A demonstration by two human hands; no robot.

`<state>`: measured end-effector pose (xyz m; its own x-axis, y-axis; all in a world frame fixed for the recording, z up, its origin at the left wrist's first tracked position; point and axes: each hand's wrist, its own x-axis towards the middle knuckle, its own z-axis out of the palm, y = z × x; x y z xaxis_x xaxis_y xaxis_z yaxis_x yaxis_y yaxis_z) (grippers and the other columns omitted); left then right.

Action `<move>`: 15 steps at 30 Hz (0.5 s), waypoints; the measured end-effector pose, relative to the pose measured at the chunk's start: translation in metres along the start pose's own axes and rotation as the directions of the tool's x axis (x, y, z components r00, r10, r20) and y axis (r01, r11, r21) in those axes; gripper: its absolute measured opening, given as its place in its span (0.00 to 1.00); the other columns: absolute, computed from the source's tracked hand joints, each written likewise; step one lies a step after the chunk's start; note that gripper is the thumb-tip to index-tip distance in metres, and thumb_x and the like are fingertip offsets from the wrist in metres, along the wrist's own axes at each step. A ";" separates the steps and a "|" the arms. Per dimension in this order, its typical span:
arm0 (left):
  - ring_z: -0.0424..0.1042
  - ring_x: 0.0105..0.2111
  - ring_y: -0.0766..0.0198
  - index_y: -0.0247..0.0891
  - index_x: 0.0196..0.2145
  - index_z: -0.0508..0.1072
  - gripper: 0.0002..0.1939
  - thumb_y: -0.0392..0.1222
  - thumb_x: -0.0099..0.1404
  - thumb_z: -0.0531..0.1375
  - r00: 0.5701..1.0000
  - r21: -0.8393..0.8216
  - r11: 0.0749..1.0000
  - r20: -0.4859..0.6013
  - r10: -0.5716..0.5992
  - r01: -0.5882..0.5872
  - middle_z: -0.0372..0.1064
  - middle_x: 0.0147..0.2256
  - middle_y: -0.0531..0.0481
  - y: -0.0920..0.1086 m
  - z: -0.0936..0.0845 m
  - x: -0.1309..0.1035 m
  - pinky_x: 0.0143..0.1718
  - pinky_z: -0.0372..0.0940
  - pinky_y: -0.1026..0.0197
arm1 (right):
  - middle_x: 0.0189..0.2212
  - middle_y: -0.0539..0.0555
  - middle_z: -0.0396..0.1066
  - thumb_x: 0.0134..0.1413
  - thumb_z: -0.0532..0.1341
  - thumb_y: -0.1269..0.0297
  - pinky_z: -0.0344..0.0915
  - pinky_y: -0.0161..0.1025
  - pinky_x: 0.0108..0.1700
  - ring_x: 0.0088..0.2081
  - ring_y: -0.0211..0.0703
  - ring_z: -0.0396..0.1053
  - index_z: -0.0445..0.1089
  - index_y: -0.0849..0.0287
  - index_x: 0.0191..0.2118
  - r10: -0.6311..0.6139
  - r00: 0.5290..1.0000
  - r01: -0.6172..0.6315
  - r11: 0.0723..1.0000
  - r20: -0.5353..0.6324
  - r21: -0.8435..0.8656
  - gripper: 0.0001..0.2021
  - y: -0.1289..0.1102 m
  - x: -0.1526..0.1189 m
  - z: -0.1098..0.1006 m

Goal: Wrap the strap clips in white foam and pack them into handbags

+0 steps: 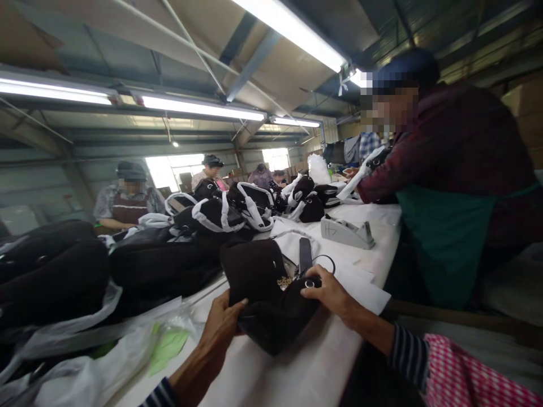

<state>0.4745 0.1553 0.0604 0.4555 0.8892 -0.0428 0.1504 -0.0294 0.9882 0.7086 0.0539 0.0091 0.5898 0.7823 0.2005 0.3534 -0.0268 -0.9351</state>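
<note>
A black handbag (275, 316) is between my hands over the white table, tilted, its top facing away to the right. My left hand (223, 322) grips its left side, thumb on the outside and the other fingers hidden behind the fabric. With thumb and fingers, my right hand (328, 288) pinches the right edge beside a round metal eyelet (310, 284). A gold-coloured chain (284, 281) shows in the bag's opening. Near my right fingers a dark strap (305, 255) stands up, and a thin black loop (327, 261) curves beside it.
A grey tape dispenser (348, 232) stands on the white table (386, 220) ahead. Black bags with white-wrapped handles (218, 215) pile up at the left and back. Clear plastic and green paper (167, 346) lie front left. A co-worker (462, 152) leans over the right edge; several people work farther back.
</note>
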 end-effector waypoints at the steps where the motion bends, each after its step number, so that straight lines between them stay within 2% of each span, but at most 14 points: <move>1: 0.74 0.28 0.60 0.38 0.44 0.73 0.21 0.48 0.54 0.66 0.999 -0.010 0.999 -0.003 0.040 -0.040 0.74 0.28 0.52 0.003 0.002 -0.002 0.28 0.68 0.61 | 0.34 0.51 0.69 0.37 0.64 0.62 0.67 0.43 0.40 0.38 0.50 0.69 0.67 0.56 0.39 0.004 1.000 -0.003 0.999 -0.024 0.035 0.18 -0.003 -0.001 0.000; 2: 0.73 0.28 0.60 0.38 0.45 0.73 0.21 0.49 0.55 0.65 0.996 -0.020 0.996 0.000 0.086 -0.086 0.74 0.28 0.52 0.007 0.004 -0.005 0.28 0.68 0.62 | 0.33 0.51 0.69 0.35 0.62 0.63 0.66 0.44 0.40 0.38 0.50 0.69 0.66 0.55 0.39 -0.020 0.998 0.024 0.998 -0.062 0.060 0.18 -0.007 -0.001 -0.001; 4: 0.74 0.29 0.58 0.37 0.47 0.74 0.21 0.50 0.57 0.64 0.983 -0.044 0.982 0.012 0.185 -0.184 0.76 0.31 0.50 0.016 0.005 -0.015 0.28 0.67 0.62 | 0.35 0.52 0.70 0.34 0.60 0.65 0.66 0.46 0.45 0.40 0.52 0.69 0.66 0.56 0.38 -0.149 0.976 0.161 0.985 -0.157 0.065 0.18 -0.021 -0.002 -0.005; 6: 0.76 0.35 0.56 0.37 0.49 0.74 0.21 0.49 0.61 0.63 0.951 -0.076 0.949 0.009 0.309 -0.307 0.78 0.38 0.47 0.026 0.003 -0.027 0.34 0.70 0.60 | 0.39 0.54 0.71 0.36 0.59 0.66 0.64 0.49 0.52 0.46 0.53 0.69 0.66 0.56 0.38 -0.343 0.908 0.363 0.931 -0.241 0.045 0.16 -0.045 -0.005 -0.007; 8: 0.76 0.43 0.54 0.36 0.51 0.74 0.20 0.46 0.63 0.62 0.906 -0.075 0.902 -0.034 0.423 -0.424 0.78 0.44 0.46 0.037 -0.004 -0.042 0.45 0.70 0.58 | 0.43 0.55 0.71 0.40 0.59 0.67 0.61 0.50 0.57 0.50 0.53 0.69 0.66 0.56 0.37 -0.529 0.797 0.558 0.830 -0.292 0.019 0.13 -0.076 -0.011 -0.006; 10: 0.75 0.48 0.52 0.36 0.51 0.74 0.18 0.44 0.65 0.62 0.857 -0.039 0.859 -0.101 0.505 -0.511 0.78 0.48 0.46 0.048 -0.019 -0.056 0.51 0.68 0.57 | 0.45 0.55 0.70 0.43 0.59 0.70 0.60 0.50 0.59 0.52 0.52 0.68 0.67 0.55 0.37 -0.665 0.677 0.700 0.714 -0.315 -0.002 0.11 -0.111 -0.019 0.000; 12: 0.75 0.49 0.51 0.36 0.52 0.74 0.19 0.46 0.65 0.62 0.825 -0.013 0.836 -0.166 0.540 -0.549 0.78 0.49 0.46 0.057 -0.041 -0.070 0.51 0.69 0.57 | 0.45 0.55 0.70 0.46 0.58 0.72 0.62 0.49 0.58 0.51 0.51 0.69 0.67 0.55 0.38 -0.755 0.567 0.796 0.605 -0.329 -0.018 0.11 -0.144 -0.029 0.010; 15: 0.74 0.51 0.50 0.36 0.53 0.74 0.22 0.50 0.65 0.65 0.786 -0.009 0.815 -0.269 0.557 -0.580 0.77 0.51 0.45 0.064 -0.082 -0.091 0.52 0.69 0.57 | 0.44 0.54 0.69 0.48 0.58 0.75 0.63 0.48 0.56 0.50 0.50 0.68 0.68 0.55 0.39 -0.848 0.416 0.894 0.447 -0.327 -0.022 0.12 -0.187 -0.046 0.035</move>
<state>0.3702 0.1099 0.1393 0.2057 0.8054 0.5558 -0.1500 -0.5353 0.8312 0.5897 0.0443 0.1647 0.1835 0.1448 0.9723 0.7011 0.6740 -0.2327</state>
